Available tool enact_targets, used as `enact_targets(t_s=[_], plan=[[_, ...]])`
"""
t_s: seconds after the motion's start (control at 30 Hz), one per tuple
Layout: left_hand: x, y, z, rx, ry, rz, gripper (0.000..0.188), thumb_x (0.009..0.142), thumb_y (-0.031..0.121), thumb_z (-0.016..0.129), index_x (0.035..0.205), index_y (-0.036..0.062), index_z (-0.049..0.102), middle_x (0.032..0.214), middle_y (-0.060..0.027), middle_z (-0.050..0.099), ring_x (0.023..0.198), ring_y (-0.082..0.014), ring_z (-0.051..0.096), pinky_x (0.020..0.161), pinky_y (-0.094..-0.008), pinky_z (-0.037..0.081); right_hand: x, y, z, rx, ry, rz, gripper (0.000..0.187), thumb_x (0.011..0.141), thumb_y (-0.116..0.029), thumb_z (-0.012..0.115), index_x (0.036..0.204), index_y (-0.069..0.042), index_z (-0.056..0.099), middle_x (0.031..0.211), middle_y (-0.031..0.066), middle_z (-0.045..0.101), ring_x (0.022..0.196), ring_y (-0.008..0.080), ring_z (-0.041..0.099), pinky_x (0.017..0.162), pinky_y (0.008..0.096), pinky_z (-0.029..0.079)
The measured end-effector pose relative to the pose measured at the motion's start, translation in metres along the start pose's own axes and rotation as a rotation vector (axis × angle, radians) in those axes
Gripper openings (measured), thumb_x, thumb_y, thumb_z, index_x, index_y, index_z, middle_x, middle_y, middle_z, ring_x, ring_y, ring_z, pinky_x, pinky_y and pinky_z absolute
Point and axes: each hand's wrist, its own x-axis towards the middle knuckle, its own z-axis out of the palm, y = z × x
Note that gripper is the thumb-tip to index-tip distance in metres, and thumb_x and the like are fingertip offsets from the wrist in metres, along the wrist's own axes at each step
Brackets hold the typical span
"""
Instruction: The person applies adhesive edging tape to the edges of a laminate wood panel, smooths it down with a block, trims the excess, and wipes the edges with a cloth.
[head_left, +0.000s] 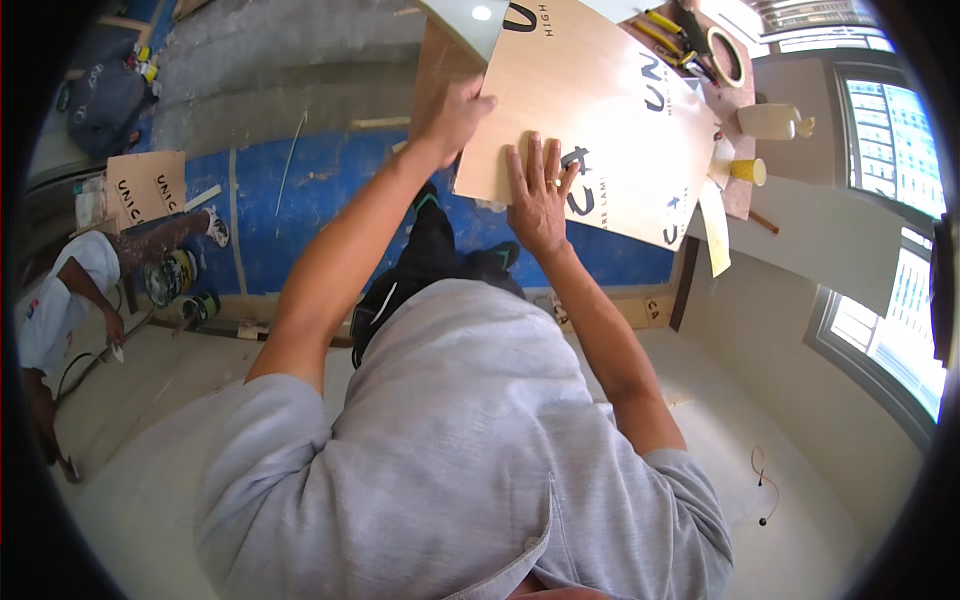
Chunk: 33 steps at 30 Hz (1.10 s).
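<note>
A light-brown laminate sheet [610, 120] with dark printed lettering lies tilted in front of me, its near corner toward my body. My left hand [460, 115] is closed at the sheet's left edge, fingers curled over it; exactly what lies under the fingers is partly hidden. Flat on the sheet's face near its lower edge rests my right hand [540, 195], fingers spread, with a ring on one of them. A glossy pale panel [468, 22] meets the sheet at the top, above my left hand.
A worktop at upper right carries yellow-handled tools [665, 35], a tape roll [726, 56] and a yellow cup [748, 172]. Blue sheeting [330, 190] covers the floor ahead. At far left, a person in a white shirt [60, 300] bends near paint buckets [172, 277]. A dark bag [105, 105] lies beyond.
</note>
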Motion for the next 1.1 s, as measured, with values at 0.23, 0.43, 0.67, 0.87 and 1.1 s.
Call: enact_targets(t_s=[0.23,0.43,0.67,0.87,1.1], plan=[[-0.117,0.102,0.095,0.482,0.112,0.426,0.055,0.107,0.016,0.057,0.152,-0.0127,0.042,0.144,-0.0239,0.061,0.126,-0.0207,0.062,0.103,-0.0311,0.049,0.019,0.004,-0.113,0.134,0.261,0.041,0.063,0.089,0.004,0.053,0.151,0.002,0.044,0.163,0.0324,0.032,0.155,0.0565,0.019,0.119,0.0759,0.014],[-0.133,0.127,0.157,0.661,0.097,0.845,0.049,0.099,0.009,0.07,0.142,-0.0109,0.055,0.137,-0.0318,0.064,0.121,-0.0376,0.069,0.1,-0.0385,0.056,-0.006,0.034,-0.167,0.163,0.486,0.041,0.072,0.083,0.002,0.065,0.152,0.005,0.043,0.162,0.0325,0.036,0.153,0.0513,0.03,0.123,0.0637,0.025],[-0.131,0.139,0.223,0.541,-0.045,1.122,0.047,0.089,0.01,0.083,0.13,-0.0081,0.066,0.134,-0.0343,0.064,0.118,-0.0416,0.07,0.092,-0.0411,0.062,-0.036,0.061,-0.216,0.201,0.784,0.029,0.069,0.08,0.0,0.071,0.146,0.005,0.052,0.153,0.0293,0.051,0.142,0.0481,0.049,0.118,0.0552,0.041],[-0.144,0.136,0.261,0.468,-0.183,1.189,0.042,0.094,0.001,0.075,0.135,-0.0025,0.066,0.143,-0.0342,0.058,0.127,-0.0412,0.065,0.099,-0.0426,0.058,-0.068,0.078,-0.234,0.206,0.902,0.028,0.063,0.079,0.0,0.07,0.141,0.006,0.057,0.146,0.0268,0.059,0.137,0.0432,0.057,0.115,0.0511,0.047],[-0.145,0.136,0.292,0.499,-0.214,1.29,0.043,0.094,0.005,0.076,0.137,0.0064,0.068,0.146,-0.0322,0.056,0.125,-0.0395,0.067,0.098,-0.0405,0.059,-0.085,0.096,-0.249,0.253,0.953,0.024,0.064,0.079,0.001,0.068,0.142,0.006,0.057,0.147,0.0267,0.058,0.138,0.042,0.056,0.116,0.0497,0.046]])
